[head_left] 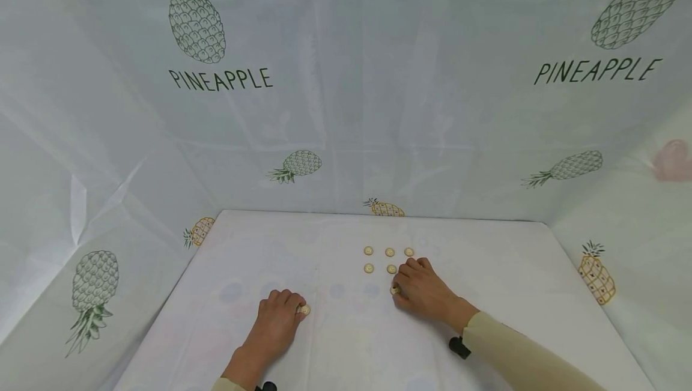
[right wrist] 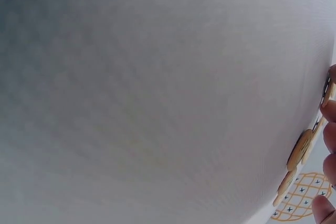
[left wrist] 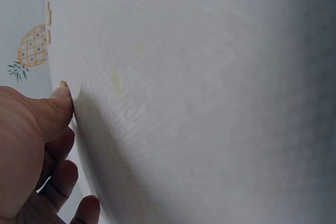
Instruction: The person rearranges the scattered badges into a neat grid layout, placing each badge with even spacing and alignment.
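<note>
My left hand [head_left: 278,325] pinches a round pale wooden button [head_left: 304,309] at the tabletop, left of the other buttons. In the left wrist view only a sliver of that button [left wrist: 63,83] shows past the thumb. Farther right, my right hand [head_left: 424,289] holds another button [head_left: 394,290] between thumb and finger, low against the table. Beyond it lie a back row of three buttons [head_left: 390,252] and a nearer row with two visible [head_left: 369,268]. The right hand may cover part of that nearer row. The right wrist view catches buttons [right wrist: 300,149] edge-on beside the fingers.
A white cloth covers the table [head_left: 346,355], with its back edge against a hanging pineapple-print sheet [head_left: 346,109]. The same sheeting rises on the left and right sides. A small black device [head_left: 459,347] sits at the right wrist.
</note>
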A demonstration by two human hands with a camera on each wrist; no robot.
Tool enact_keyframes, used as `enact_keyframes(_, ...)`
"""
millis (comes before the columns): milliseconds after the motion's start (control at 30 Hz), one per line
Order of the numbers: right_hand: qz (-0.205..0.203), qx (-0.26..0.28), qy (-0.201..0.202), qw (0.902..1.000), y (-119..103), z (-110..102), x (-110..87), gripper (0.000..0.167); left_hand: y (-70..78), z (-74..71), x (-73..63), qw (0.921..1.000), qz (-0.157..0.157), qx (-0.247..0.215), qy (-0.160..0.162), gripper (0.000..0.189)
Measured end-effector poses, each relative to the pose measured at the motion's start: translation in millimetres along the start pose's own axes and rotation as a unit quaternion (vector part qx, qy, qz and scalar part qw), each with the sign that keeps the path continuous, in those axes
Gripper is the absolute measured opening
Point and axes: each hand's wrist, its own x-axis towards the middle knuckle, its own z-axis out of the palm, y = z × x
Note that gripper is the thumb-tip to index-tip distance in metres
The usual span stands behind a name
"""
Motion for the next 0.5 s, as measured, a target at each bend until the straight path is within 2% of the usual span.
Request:
enact_keyframes(233,-0.004,0.000,0.017,0.9999,1.5,1.7,-1.2,0.014,-0.3,-0.3,0.0,0.9999,-0.006,-0.004,-0.009,0.021)
enact_keyframes(500,-0.005,-0.002,0.007,1.0000,0.2,-0.4,0.1,0.012,-0.8,-0.7,-0.3,1.0000,-0.001,-0.001,-0.002,0.021)
